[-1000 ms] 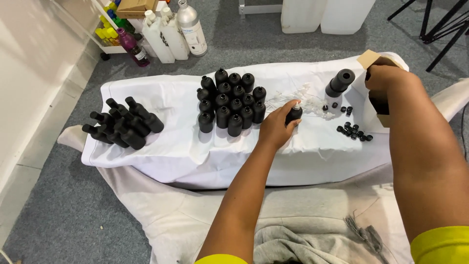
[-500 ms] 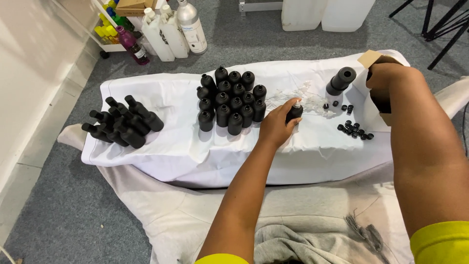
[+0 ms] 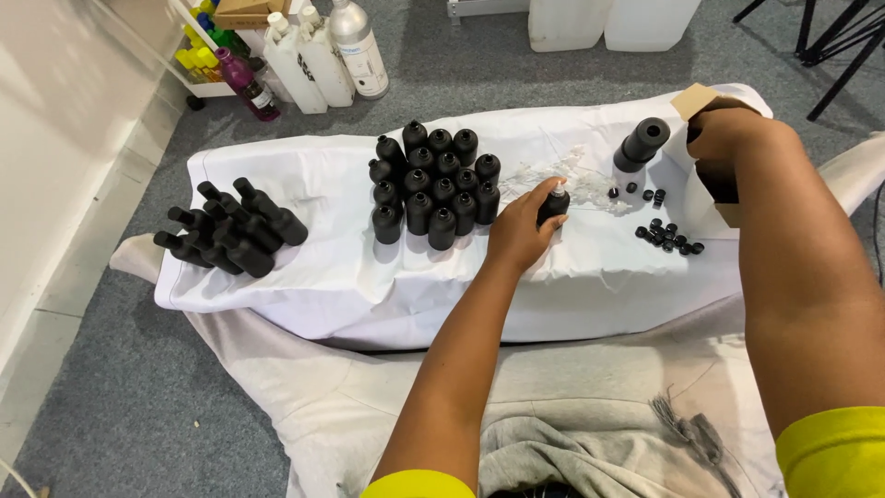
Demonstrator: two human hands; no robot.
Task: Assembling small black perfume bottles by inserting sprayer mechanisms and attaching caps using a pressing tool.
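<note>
Lying at the far left of the white-covered bench (image 3: 304,277) is a pile of black bottles (image 3: 226,229), and a block of upright bottles (image 3: 431,184) is standing further right. The left hand (image 3: 518,232) is gripping a small black bottle (image 3: 554,203) just beside that block, fingers clamped around it. Loose black caps (image 3: 668,235) are sitting nearby. The right hand (image 3: 728,138) is reaching into a cardboard box (image 3: 698,100); whether its fingers are apart or together I cannot tell.
</note>
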